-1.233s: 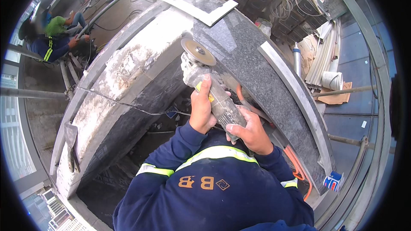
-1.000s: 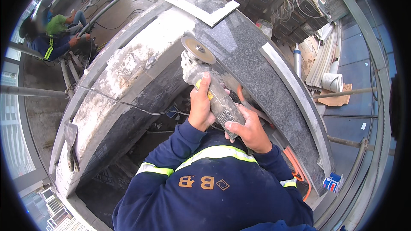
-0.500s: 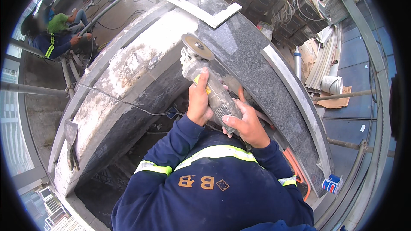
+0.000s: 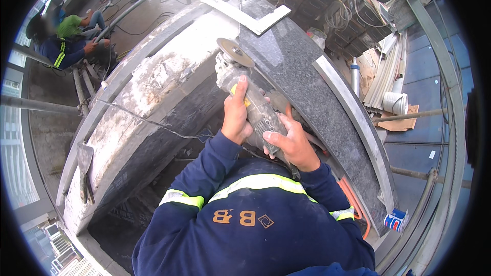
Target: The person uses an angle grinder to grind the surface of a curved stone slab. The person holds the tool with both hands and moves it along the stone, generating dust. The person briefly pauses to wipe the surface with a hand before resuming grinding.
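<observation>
Both my hands are wrapped round a dusty angle grinder (image 4: 258, 110), held in front of my chest. My left hand (image 4: 237, 117) grips it near the head, its thumb along the body. My right hand (image 4: 295, 145) holds the rear end, where the cord comes out. The grinder's round cutting disc (image 4: 235, 52) points away from me, over the corner where the pale, dusty ledge (image 4: 174, 66) meets the speckled dark grey stone slab (image 4: 302, 76). Whether the disc touches anything I cannot tell.
An L-shaped white square (image 4: 245, 16) lies across the far corner. A metal strip (image 4: 353, 128) runs along the slab's outer edge, with a small tin (image 4: 396, 220) at its near end. A scraper (image 4: 84, 171) rests on the left ledge. Two people (image 4: 66, 46) sit beyond a railing.
The grinder and both hands have shifted very slightly, with the grip unchanged. Nothing was taken up or let go.
</observation>
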Tool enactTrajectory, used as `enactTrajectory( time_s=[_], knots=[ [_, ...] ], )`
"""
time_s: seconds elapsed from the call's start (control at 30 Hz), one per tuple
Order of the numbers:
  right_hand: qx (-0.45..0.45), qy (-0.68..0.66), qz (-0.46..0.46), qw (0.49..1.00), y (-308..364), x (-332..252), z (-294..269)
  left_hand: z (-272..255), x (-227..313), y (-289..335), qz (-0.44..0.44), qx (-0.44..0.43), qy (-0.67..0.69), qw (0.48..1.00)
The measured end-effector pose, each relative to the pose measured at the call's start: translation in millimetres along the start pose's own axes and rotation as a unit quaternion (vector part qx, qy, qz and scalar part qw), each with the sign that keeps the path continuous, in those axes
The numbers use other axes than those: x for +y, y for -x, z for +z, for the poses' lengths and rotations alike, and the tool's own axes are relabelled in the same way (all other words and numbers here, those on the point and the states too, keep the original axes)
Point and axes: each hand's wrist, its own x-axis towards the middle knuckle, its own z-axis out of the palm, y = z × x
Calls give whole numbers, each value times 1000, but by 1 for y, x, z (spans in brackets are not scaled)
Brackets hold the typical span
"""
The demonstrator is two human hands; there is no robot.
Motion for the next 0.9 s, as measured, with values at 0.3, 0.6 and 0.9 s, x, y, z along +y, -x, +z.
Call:
enactTrajectory(
  time_s=[0.3, 0.6, 0.9],
  knots=[
    [-4, -16, 5, 1000, -7, -3, 2, -6, 4, -10, -22, -4, 10, 1000],
    [1, 8, 13, 1000, 10, -7, -1, 4, -7, 6, -3, 17, -9, 1000],
    [0, 16, 6, 1000, 45, 2, -16, 15, -32, 34, -22, 20, -11, 999]
  ],
)
